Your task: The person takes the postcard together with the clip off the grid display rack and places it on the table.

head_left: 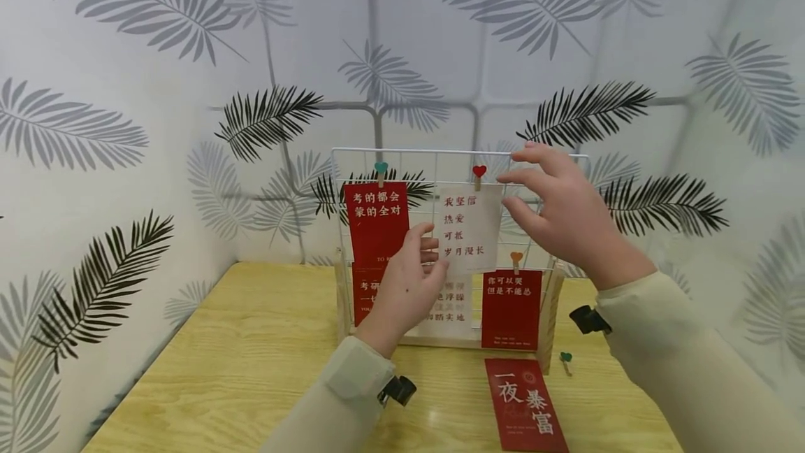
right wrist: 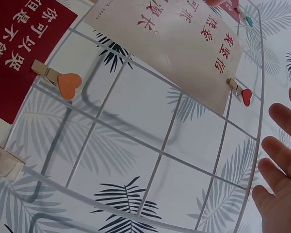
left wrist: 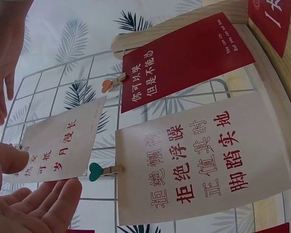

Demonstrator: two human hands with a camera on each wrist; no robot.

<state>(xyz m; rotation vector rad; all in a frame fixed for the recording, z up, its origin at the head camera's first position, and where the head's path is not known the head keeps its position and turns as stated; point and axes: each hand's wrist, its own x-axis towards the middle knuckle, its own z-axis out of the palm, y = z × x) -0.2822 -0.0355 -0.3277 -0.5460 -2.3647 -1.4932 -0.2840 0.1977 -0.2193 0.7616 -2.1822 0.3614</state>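
Observation:
A white card (head_left: 468, 229) with red characters hangs from the wire grid rack (head_left: 434, 152) by a clothespin with a red heart (head_left: 479, 172). My left hand (head_left: 409, 275) is at the card's left edge, fingers loosely bent and thumb apart from them. In the left wrist view, the thumb (left wrist: 12, 158) overlaps the card's face, with the fingertips right at its edge. My right hand (head_left: 560, 201) is raised by the rack's top right, fingers spread and holding nothing. The right wrist view shows its fingers (right wrist: 281, 150) just outside the grid's top bar.
Red cards (head_left: 377, 226) hang at left and lower right (head_left: 512, 310). A lower white card (left wrist: 199, 160) has a green heart clothespin (left wrist: 104, 171). On the wooden table (head_left: 239, 355) lie a red card (head_left: 525, 404) and a loose green heart clothespin (head_left: 566, 362). A leaf-patterned wall stands behind.

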